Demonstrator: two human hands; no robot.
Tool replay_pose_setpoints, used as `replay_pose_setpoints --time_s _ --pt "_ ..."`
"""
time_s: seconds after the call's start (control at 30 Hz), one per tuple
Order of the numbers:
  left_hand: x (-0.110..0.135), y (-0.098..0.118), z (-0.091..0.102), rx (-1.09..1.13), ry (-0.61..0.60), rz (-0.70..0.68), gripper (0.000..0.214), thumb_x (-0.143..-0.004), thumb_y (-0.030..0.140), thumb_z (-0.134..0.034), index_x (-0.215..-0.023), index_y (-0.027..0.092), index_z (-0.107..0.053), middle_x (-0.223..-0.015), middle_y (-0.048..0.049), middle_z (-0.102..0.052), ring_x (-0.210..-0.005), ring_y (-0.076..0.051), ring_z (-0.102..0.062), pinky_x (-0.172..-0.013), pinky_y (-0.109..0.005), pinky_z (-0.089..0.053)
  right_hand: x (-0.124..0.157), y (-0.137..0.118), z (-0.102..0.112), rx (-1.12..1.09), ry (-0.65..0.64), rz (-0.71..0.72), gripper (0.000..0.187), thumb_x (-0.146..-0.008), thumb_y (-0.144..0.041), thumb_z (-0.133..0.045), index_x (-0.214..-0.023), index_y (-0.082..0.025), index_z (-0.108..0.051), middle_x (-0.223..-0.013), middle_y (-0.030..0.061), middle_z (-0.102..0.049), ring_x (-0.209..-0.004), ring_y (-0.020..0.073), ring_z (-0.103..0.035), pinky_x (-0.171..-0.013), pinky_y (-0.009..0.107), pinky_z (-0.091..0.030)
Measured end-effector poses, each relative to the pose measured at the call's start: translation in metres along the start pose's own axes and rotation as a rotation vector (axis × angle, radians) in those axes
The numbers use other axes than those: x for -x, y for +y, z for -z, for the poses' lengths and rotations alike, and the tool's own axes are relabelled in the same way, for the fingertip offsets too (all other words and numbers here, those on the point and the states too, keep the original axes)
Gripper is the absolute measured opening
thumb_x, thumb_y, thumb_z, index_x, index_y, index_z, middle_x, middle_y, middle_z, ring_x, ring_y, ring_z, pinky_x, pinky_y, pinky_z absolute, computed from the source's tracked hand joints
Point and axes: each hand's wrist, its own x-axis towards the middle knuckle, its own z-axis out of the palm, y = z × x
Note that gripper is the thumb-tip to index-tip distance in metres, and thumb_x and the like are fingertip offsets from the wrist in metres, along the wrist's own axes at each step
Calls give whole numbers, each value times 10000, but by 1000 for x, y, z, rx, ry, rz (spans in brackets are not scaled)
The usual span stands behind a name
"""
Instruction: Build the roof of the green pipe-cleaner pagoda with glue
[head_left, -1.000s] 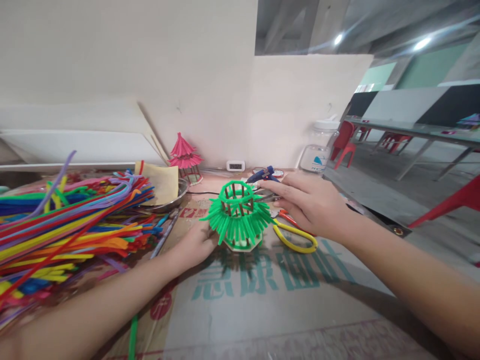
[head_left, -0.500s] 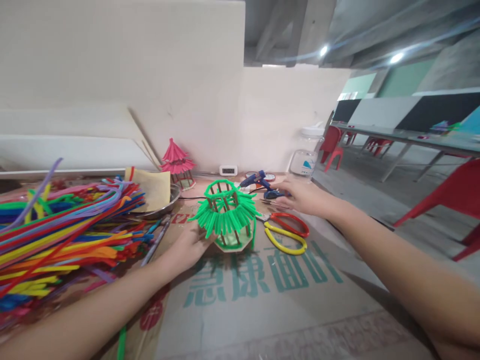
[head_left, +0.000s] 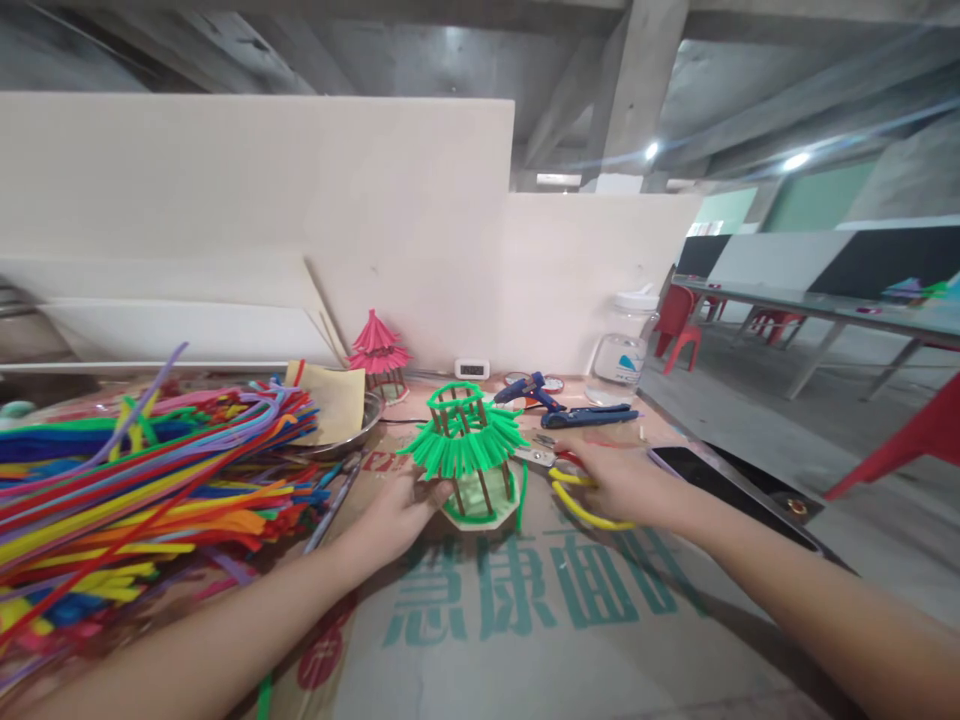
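"So, what's each hand doing?"
"The left hand grips the green tower, near the scissors. The right hand touches those, but I can't tell if it's closed."
"And behind?"
"A pink tower."

Cardboard sheet, lower centre: large green Chinese characters, last three 康面叶, first uncertain. Same sheet, lower left: red round emblem, illegible. Small white clock, centre: digits unreadable. Clear bottle, right of centre: blue logo, lettering illegible.
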Motion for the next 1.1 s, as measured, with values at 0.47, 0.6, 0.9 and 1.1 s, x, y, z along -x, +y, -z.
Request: replay_pose_setpoints --time_s 0.47,0.6,0.9,1.1 --pt "6 1 -1 72 -136 28 550 -898 591 -594 -1273 191 -625 -1285 -122 -682 -1203 -305 -616 -1093 -461 -468 1 -3 52 9 608 141 301 -905 -347 -600 -1160 -200 -537 -938 78 -633 -745 217 -599 -636 317 -465" --pt "11 3 -3 153 -204 93 538 -897 582 -600 -1258 185 -629 -1187 -117 -727 -1098 -291 -672 -1001 -436 -534 3 -8 47 129 588 218 278 -877 -348 -626 -1105 -206 -553 -943 92 -610 -796 243 -588 -658 340 -479" --pt "12 19 -4 162 -277 104 558 -882 636 -588 -1213 194 -672 -1164 -103 -745 -1065 -292 -691 -965 -397 -549 2 -7 36 224 630 247 332 -826 -262 -626 -1140 -176 -561 -929 102 -612 -778 249 -592 -598 324 -444" --pt "10 21 -4 141 -286 81 598 -868 674 -577 -1195 185 -682 -1169 -111 -738 -1101 -299 -673 -995 -405 -525 1 -10 37 231 610 273 308 -901 -331 -591 -1140 -139 -565 -929 128 -643 -775 256 -612 -630 349 -473"
